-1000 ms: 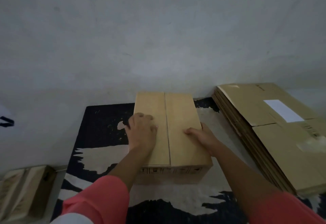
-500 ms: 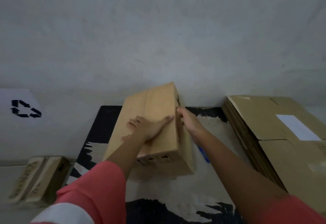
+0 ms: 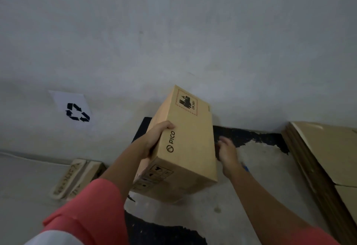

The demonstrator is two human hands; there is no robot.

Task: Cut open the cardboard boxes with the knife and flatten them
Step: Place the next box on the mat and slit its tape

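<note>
A closed brown cardboard box (image 3: 185, 144) printed "PICO" is tipped onto its side, its long printed face turned up and its near end low over the floor. My left hand (image 3: 155, 138) grips its left edge, thumb over the top face and fingers hidden behind. At the box's right edge is my right hand (image 3: 228, 156), blurred, fingers loosely spread against or just beside the side face. A small blue object (image 3: 245, 167), perhaps the knife, peeks out under my right wrist. Most of it is hidden.
A stack of flattened cardboard (image 3: 324, 159) lies at the right. A worn black and pale mat (image 3: 257, 144) covers the floor under the box. Another small box (image 3: 75, 179) lies at the left by the wall. A recycling sign (image 3: 74, 109) hangs on the grey wall.
The box lay flat with both hands pressed on top. It has been rolled leftward onto its side, my left hand now gripping its edge and my right hand at its right side.
</note>
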